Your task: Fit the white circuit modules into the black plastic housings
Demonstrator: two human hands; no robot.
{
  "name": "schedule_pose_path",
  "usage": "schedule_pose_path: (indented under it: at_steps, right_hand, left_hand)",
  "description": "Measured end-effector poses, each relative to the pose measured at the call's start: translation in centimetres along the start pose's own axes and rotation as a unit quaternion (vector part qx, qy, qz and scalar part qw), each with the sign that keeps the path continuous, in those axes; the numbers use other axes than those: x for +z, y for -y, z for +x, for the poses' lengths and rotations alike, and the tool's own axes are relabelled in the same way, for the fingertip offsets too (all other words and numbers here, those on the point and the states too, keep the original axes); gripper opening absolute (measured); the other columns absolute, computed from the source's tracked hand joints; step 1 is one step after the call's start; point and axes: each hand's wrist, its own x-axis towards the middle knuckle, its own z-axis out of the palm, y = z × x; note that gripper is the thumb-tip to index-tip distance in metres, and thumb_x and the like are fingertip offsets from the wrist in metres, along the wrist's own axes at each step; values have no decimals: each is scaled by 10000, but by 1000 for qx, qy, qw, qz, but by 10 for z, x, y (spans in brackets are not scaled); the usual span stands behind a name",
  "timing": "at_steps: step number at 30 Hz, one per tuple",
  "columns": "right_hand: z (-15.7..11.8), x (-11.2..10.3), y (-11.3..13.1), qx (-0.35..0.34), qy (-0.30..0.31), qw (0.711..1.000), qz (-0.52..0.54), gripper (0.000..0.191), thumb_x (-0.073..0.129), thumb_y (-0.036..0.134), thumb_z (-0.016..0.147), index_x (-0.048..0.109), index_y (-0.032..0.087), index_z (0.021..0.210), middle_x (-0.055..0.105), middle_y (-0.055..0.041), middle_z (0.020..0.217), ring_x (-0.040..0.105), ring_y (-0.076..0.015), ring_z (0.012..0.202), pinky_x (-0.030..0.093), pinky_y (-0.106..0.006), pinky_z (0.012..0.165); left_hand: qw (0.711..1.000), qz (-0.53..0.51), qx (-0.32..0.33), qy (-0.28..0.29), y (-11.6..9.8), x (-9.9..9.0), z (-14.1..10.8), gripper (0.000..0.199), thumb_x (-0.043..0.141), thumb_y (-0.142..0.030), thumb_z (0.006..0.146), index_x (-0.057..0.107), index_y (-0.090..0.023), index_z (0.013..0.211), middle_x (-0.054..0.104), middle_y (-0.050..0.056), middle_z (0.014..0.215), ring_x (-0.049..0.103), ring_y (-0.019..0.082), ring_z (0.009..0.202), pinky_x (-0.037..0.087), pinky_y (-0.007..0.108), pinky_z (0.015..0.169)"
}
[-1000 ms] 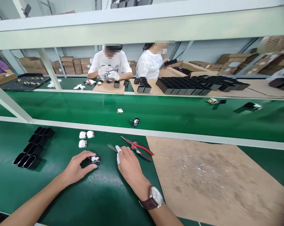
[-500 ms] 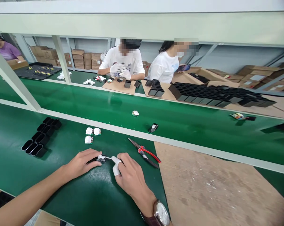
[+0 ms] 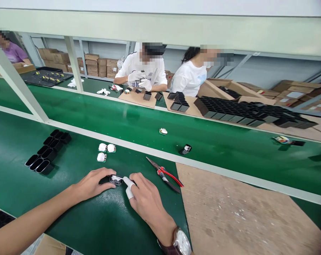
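My left hand [image 3: 96,182] grips a small black oval plastic case [image 3: 116,183] by its left end, with thumb and fingertips. The case stands on the green bench, its opening facing up, and white paste shows inside. White finger cots cover the thumb and index finger of my right hand [image 3: 143,194]. These are pinched on a thin pale stick [image 3: 121,178], whose tip reaches into the case; most of it is hidden. Beyond my hands lie white-topped circuit boards [image 3: 102,157]. Several hollow black cases [image 3: 44,166] stand to the left.
Red-and-black pliers [image 3: 164,173] lie right of my hand beside a cardboard sheet [image 3: 245,212]. Past a white rail, a green conveyor belt [image 3: 117,117] carries a board [image 3: 163,131] and a filled case [image 3: 186,149]. Co-workers sit beyond. A slanted post [image 3: 22,85] stands left.
The board and filled case on the belt have moved right. My right hand has shifted slightly left, toward the case, and less of the stick shows. One co-worker has raised a phone.
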Motion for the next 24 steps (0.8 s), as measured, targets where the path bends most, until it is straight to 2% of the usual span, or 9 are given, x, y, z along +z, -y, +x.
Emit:
schedule_pose_path:
  at_steps: [4,9,11,16,20,24]
  right_hand:
    - [2,-6,-2,-21,23,999,-18,291,498,-53,762,526,233,713,603,-72,915,538,-220,800,424,-362,570]
    - [-2,-11,-7,5,-7,1000,-8,255,491,-21,847,609,205,826,615,-79,943,547,-213,812,449,-353,600]
    - [-4,-9,-8,13,-16,1000,4,253,485,-10,871,623,201,851,615,-83,973,551,-209,820,457,-349,608]
    - [-2,-3,-4,7,-9,1000,-5,274,484,-32,819,582,217,762,599,-88,970,543,-219,805,446,-360,584]
    - [1,-4,-4,4,12,1000,-5,271,503,-35,797,577,224,766,609,-80,954,547,-219,798,450,-355,574]
    - [-4,-4,-8,26,-33,999,25,269,489,-20,856,640,200,888,618,-79,978,554,-205,799,475,-341,605]
  left_hand:
    - [999,0,37,12,-2,-1,3,265,676,-358,1031,670,-232,1264,791,77,1150,784,225,1034,647,338,932]
    - [998,-14,53,10,0,1,4,273,695,-330,1021,657,-222,1269,778,98,1216,770,234,1105,639,357,980]
    - [999,-24,36,12,1,2,3,256,697,-335,1018,649,-223,1243,777,93,1212,771,234,1106,643,365,971]
    - [995,-55,-81,5,2,6,-2,328,750,-397,964,538,-245,1163,779,69,1186,787,247,1083,659,428,936]
    - [994,-69,-81,8,2,6,-1,340,748,-391,962,497,-253,1145,785,73,1178,788,251,1091,653,441,944]
    - [996,-49,-74,7,-1,4,0,324,734,-390,970,512,-252,1162,785,64,1171,792,249,1074,662,423,927]
